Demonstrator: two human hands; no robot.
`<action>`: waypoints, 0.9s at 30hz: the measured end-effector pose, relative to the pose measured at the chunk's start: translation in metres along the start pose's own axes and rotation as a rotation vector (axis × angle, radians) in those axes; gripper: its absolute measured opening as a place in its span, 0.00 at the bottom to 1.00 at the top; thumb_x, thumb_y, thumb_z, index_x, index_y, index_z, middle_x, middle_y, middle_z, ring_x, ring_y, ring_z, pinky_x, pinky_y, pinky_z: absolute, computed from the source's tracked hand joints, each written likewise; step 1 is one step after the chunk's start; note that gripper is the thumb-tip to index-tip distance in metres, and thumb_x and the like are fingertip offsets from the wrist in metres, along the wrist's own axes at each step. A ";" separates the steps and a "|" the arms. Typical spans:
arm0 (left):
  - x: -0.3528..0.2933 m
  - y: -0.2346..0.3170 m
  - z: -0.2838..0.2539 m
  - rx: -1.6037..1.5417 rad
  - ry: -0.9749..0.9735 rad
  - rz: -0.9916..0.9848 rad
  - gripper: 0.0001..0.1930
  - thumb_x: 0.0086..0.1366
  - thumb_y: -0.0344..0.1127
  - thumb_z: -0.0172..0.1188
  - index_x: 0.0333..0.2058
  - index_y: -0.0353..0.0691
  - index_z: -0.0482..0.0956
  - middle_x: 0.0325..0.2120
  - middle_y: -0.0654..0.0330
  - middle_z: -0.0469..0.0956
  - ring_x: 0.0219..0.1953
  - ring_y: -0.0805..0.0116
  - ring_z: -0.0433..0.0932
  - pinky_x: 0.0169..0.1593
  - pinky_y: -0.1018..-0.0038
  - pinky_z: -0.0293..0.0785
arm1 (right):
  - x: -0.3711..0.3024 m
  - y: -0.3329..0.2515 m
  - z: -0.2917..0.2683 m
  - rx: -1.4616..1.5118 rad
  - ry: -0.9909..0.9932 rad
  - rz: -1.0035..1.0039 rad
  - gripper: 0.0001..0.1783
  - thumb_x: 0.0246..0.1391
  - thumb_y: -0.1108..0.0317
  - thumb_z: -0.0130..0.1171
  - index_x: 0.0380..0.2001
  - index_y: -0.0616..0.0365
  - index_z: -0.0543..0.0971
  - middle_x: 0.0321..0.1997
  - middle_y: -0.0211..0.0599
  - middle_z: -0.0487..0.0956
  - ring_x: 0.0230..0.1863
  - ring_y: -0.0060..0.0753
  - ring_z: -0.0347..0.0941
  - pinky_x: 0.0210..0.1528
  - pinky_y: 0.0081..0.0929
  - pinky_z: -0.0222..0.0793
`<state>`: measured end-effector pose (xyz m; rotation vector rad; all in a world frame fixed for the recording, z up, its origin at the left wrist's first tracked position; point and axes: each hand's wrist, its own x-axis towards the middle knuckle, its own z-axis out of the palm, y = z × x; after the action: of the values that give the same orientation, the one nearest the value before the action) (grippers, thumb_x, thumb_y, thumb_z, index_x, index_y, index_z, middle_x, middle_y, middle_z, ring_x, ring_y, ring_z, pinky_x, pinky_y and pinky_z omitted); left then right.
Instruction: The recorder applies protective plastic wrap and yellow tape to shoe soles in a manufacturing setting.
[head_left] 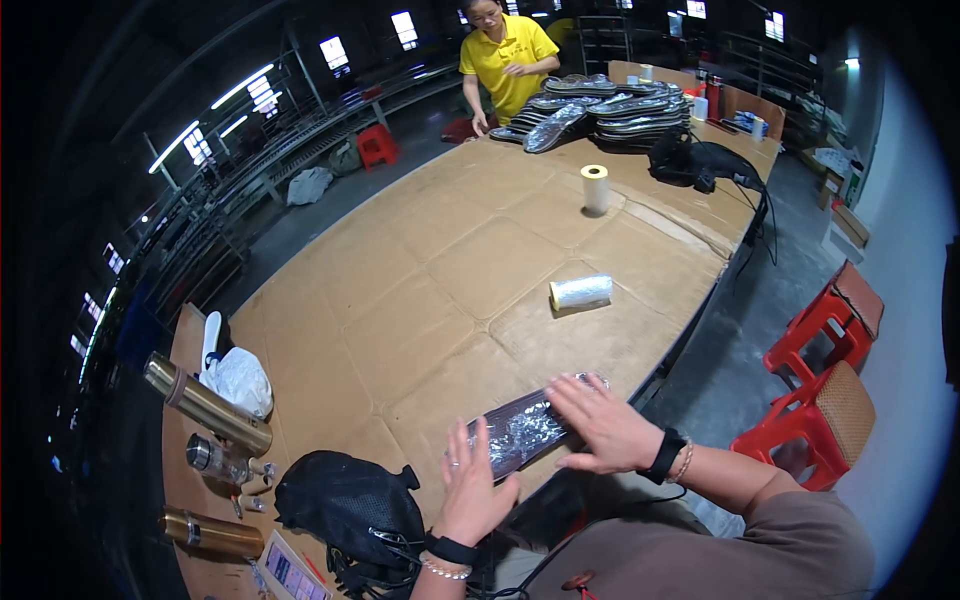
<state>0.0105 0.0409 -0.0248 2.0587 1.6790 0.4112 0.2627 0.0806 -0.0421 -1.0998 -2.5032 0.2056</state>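
Cardboard-covered table (pixel 430 300) bears a foil-wrapped shoe sole (pixel 528 432) at its near edge, long axis running lower-left to upper-right. Left hand (pixel 472 482) and right hand (pixel 605 425), fingers spread flat, press its two ends.

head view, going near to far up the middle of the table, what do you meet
left hand and right hand on the foil-wrapped flat piece → roll of clear film lying on its side → upright tape roll → stack of insoles → person in a yellow shirt
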 end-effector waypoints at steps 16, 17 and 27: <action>0.010 -0.034 -0.007 -0.044 0.137 -0.185 0.31 0.56 0.40 0.68 0.56 0.33 0.70 0.48 0.37 0.77 0.52 0.42 0.76 0.54 0.58 0.73 | -0.001 0.012 0.013 -0.008 -0.093 -0.007 0.45 0.59 0.41 0.55 0.67 0.65 0.62 0.73 0.49 0.60 0.75 0.47 0.52 0.75 0.52 0.42; 0.012 -0.042 -0.003 -0.053 0.134 -0.161 0.30 0.55 0.42 0.70 0.53 0.32 0.71 0.42 0.40 0.80 0.48 0.43 0.79 0.52 0.59 0.74 | 0.000 0.020 0.011 0.098 -0.044 -0.012 0.45 0.55 0.45 0.62 0.66 0.64 0.62 0.71 0.51 0.62 0.73 0.51 0.55 0.74 0.52 0.45; 0.011 -0.041 -0.035 -0.945 -0.047 -0.213 0.20 0.63 0.31 0.67 0.51 0.32 0.72 0.41 0.61 0.79 0.40 0.77 0.78 0.38 0.79 0.79 | -0.007 0.058 -0.013 0.417 0.150 0.278 0.58 0.28 0.60 0.82 0.64 0.64 0.64 0.55 0.56 0.74 0.56 0.55 0.72 0.61 0.37 0.67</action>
<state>-0.0388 0.0639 -0.0163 1.1738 1.2739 0.8658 0.3114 0.1143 -0.0492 -1.2230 -2.0421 0.6634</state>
